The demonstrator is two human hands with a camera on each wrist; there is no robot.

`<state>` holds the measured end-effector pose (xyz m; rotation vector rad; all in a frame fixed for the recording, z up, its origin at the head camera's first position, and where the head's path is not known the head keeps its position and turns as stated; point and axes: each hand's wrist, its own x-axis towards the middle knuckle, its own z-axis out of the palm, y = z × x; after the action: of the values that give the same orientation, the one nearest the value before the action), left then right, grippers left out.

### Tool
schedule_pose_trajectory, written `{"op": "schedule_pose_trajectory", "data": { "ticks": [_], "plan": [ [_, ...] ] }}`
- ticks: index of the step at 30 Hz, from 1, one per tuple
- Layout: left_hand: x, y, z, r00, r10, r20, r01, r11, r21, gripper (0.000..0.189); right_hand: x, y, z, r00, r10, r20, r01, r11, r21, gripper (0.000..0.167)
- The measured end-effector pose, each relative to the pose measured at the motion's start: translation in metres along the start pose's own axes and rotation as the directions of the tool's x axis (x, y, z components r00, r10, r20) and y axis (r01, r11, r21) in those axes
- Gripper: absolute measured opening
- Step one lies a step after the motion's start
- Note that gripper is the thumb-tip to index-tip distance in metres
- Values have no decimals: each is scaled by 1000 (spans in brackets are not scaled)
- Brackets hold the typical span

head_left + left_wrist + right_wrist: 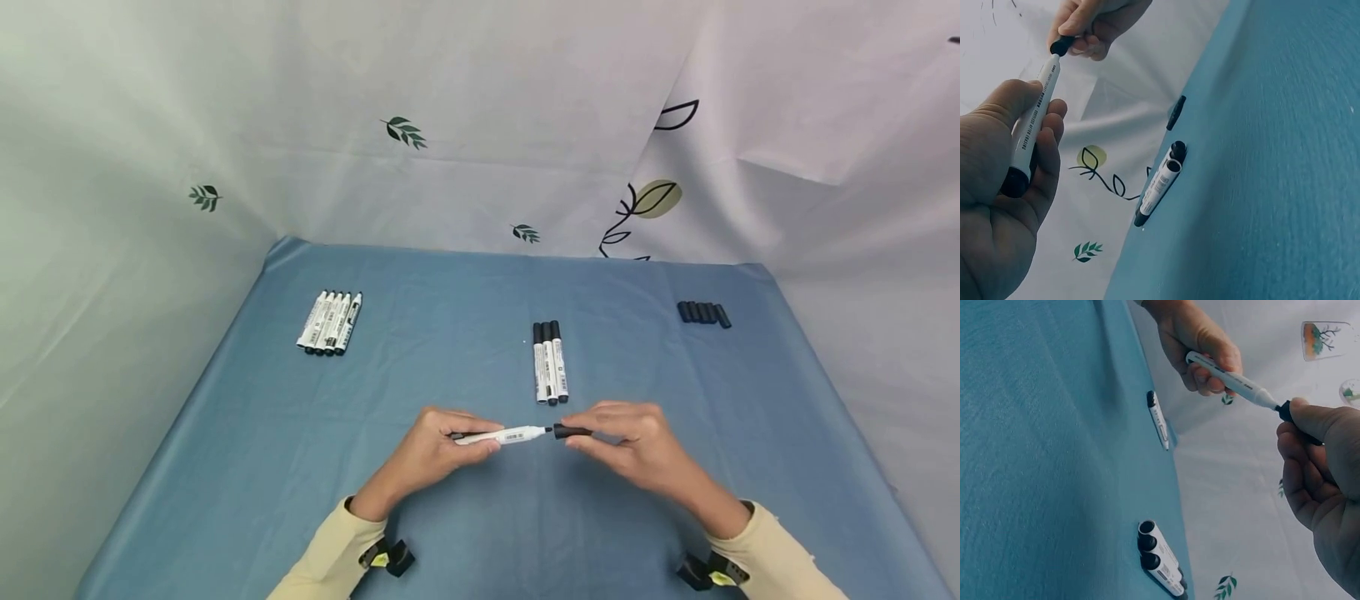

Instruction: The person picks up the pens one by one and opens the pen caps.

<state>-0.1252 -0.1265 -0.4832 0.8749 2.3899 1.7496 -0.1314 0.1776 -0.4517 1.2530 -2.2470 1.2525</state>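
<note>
A white marker (519, 435) lies between the thumb and fingers of my left hand (442, 446), its dark tip pointing right. My right hand (637, 442) pinches a black marker cap (572, 431) just off that tip. In the head view a narrow gap shows between tip and cap. From the right wrist, the tip (1277, 409) appears at the cap's mouth, and whether they touch is hard to tell. Just beyond the hands, three capped markers (551, 364) lie side by side on the blue cloth.
Several uncapped white markers (330, 323) lie in a row at the back left of the blue cloth (442, 325). At the back right is a row of loose black caps (703, 313). A pale hanging cloth (465, 192) with leaf prints rises behind and along the sides.
</note>
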Motion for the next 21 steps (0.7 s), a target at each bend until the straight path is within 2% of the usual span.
{"op": "schedule_pose_trajectory", "data": {
  "ticks": [6, 9, 13, 17, 21],
  "plan": [
    [0, -2, -3, 1000, -11, -20, 11, 1000, 6, 17, -3, 5, -6, 998, 27, -62, -27, 1000, -4, 28],
    [-1, -2, -7, 998, -21, -59, 22, 1000, 19, 17, -5, 7, -9, 995, 63, -83, -66, 997, -34, 31],
    [-1, 0, -15, 990, -21, -138, 32, 996, 78, 17, -10, 8, -12, 988, 125, -93, -131, 989, -61, 35],
    [-1, 3, -29, 972, -19, -233, 52, 989, 137, 19, -14, 9, -14, 982, 164, -91, -171, 983, -75, 37],
    [2, 3, -48, 937, -3, -348, 70, 981, 180, 21, -18, 11, -15, 978, 183, -101, -193, 976, -102, 37]
  ]
}}
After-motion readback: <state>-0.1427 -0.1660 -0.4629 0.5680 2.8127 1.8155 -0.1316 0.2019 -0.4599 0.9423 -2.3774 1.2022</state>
